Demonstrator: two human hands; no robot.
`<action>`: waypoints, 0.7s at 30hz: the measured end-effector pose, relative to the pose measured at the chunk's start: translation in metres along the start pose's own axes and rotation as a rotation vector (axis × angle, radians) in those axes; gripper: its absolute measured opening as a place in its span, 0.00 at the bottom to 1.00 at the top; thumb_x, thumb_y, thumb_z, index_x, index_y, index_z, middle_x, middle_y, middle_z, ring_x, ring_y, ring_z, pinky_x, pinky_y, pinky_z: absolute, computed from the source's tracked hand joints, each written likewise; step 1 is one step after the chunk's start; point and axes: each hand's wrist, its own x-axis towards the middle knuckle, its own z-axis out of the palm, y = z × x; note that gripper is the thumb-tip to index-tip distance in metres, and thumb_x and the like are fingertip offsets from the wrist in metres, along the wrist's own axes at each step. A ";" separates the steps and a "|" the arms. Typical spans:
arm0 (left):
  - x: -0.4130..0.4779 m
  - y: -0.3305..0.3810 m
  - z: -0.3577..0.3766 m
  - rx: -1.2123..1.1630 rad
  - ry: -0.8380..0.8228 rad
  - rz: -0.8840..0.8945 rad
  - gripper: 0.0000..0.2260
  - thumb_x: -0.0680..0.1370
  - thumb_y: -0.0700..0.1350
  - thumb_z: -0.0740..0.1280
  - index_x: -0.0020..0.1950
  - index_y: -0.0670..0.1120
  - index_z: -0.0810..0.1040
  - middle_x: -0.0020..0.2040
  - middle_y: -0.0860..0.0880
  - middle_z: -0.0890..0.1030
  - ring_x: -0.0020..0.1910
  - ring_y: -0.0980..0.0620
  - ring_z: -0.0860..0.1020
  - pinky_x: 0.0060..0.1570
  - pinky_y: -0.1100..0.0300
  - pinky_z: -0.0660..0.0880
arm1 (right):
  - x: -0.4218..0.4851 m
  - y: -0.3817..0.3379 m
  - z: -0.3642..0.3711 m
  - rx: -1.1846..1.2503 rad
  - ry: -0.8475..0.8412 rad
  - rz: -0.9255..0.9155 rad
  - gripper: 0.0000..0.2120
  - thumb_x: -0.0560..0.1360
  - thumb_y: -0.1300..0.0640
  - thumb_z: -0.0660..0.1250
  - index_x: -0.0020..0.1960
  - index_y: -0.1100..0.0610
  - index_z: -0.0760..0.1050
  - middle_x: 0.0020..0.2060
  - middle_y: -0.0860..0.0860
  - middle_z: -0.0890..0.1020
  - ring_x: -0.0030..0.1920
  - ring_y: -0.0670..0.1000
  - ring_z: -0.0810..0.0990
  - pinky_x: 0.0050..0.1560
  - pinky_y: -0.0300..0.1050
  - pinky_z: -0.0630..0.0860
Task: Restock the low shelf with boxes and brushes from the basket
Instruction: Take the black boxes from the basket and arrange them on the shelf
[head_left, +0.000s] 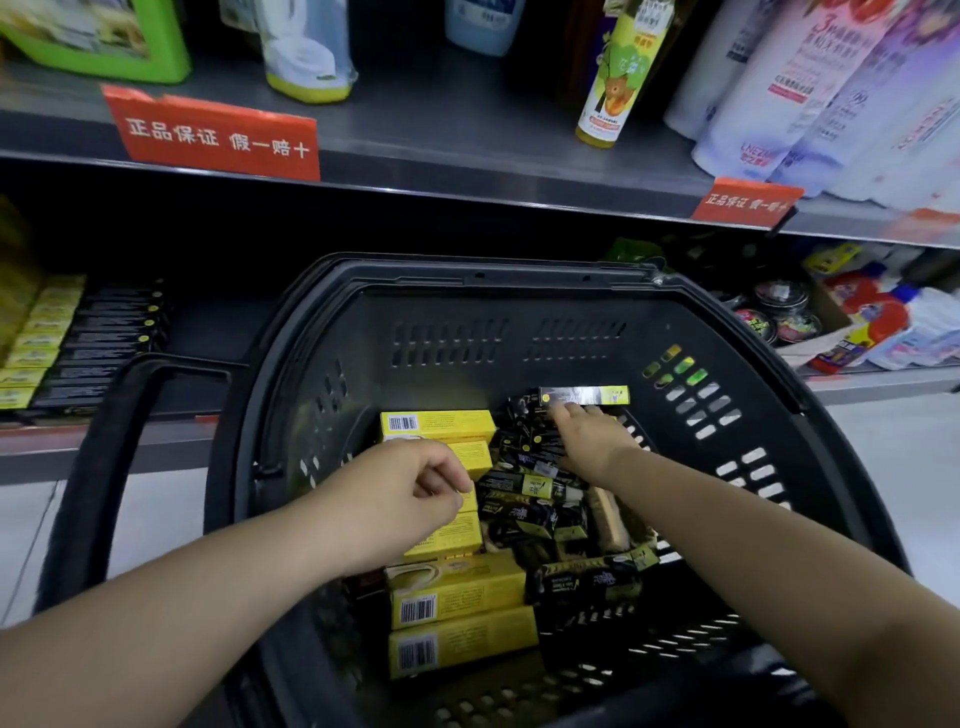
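Note:
A black plastic basket (467, 278) stands in front of the low shelf (208, 332). Inside it, several yellow boxes (457, 597) lie stacked on the left, and a heap of black boxes (524, 514) fills the middle. A tan brush (609, 522) lies among the black ones. My left hand (405, 499) hovers over the yellow boxes with its fingers curled in and nothing visible between them. My right hand (589, 436) reaches deep into the basket, its straight fingers touching a long black and silver box (584, 395) at the far side.
Rows of yellow boxes (36, 343) and black boxes (109, 343) fill the low shelf's left end. Round tins (779, 312) and bottles (883, 322) sit at its right. The basket's handle (98, 447) juts out left. Above, a shelf (467, 135) carries bottles and red price tags.

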 end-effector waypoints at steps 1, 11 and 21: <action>0.000 0.000 0.000 -0.007 0.000 -0.004 0.05 0.76 0.44 0.67 0.45 0.54 0.79 0.44 0.54 0.81 0.46 0.56 0.79 0.50 0.59 0.77 | -0.001 0.000 0.000 -0.055 -0.004 -0.015 0.31 0.76 0.63 0.63 0.74 0.54 0.53 0.69 0.57 0.65 0.66 0.59 0.66 0.60 0.51 0.71; -0.002 -0.003 0.000 0.000 0.029 -0.026 0.05 0.77 0.46 0.66 0.51 0.54 0.77 0.49 0.56 0.79 0.48 0.59 0.78 0.51 0.62 0.76 | -0.013 -0.015 -0.062 0.075 -0.025 -0.139 0.25 0.73 0.49 0.70 0.65 0.54 0.65 0.59 0.55 0.76 0.54 0.54 0.77 0.55 0.48 0.74; 0.000 -0.005 -0.001 -0.354 0.068 -0.186 0.18 0.76 0.52 0.66 0.65 0.53 0.70 0.55 0.54 0.81 0.57 0.53 0.76 0.61 0.54 0.71 | -0.049 -0.080 -0.105 1.433 -0.321 -0.332 0.13 0.77 0.47 0.62 0.55 0.54 0.76 0.48 0.50 0.83 0.48 0.50 0.82 0.51 0.40 0.78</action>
